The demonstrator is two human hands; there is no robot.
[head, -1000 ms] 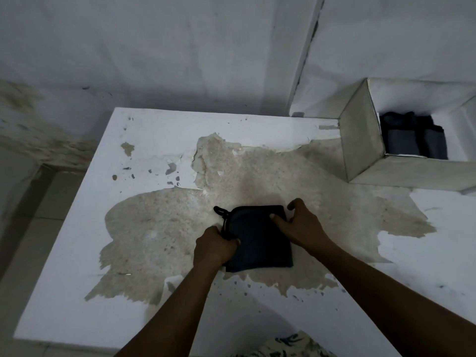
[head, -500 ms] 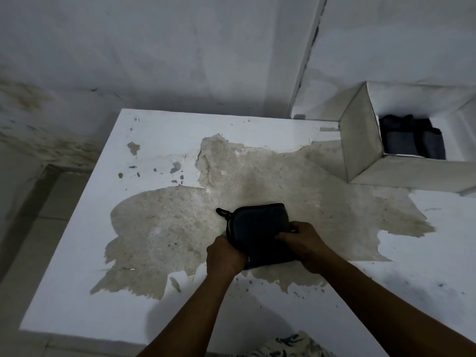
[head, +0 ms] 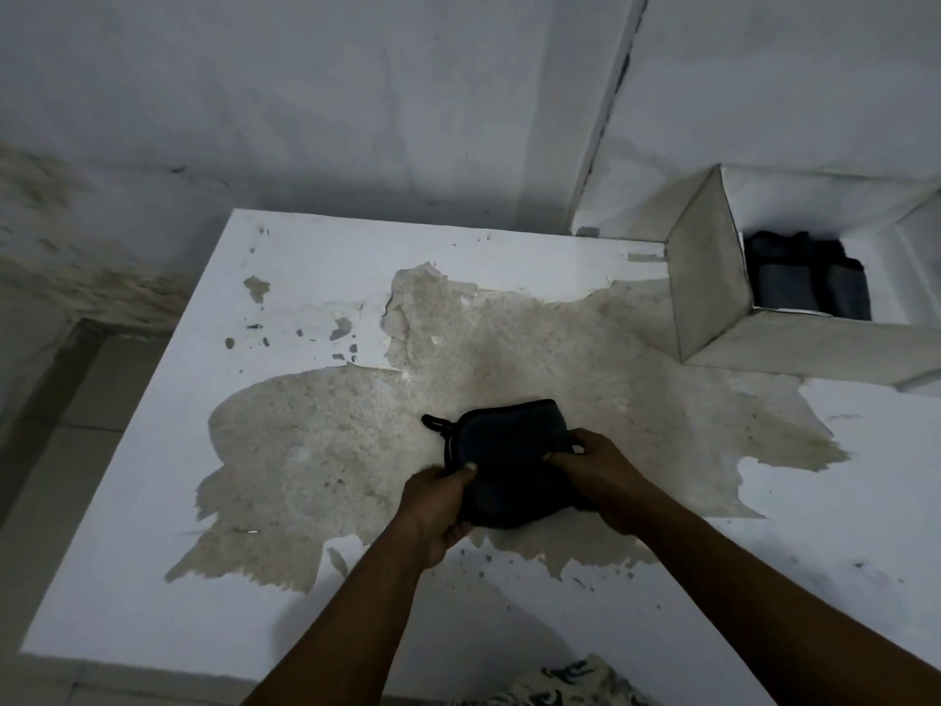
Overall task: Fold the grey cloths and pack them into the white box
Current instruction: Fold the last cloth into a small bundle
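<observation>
A dark grey cloth (head: 509, 450), folded into a small thick square with a loop at its far left corner, is at the middle of the table. My left hand (head: 435, 507) grips its near left edge, thumb on top. My right hand (head: 601, 476) pinches its right edge, fingers curled over the fold. The near edge looks lifted off the table. The white box (head: 708, 282) stands open at the back right, with several folded grey cloths (head: 809, 285) inside it.
The white table (head: 153, 527) has a large patch of peeled paint in the middle. Its left and near edges drop to a tiled floor. A white wall rises close behind the table and the box.
Both hands slid from the cloth's flat top to its near edges and took hold. The cloth now bulges and its near side has come up.
</observation>
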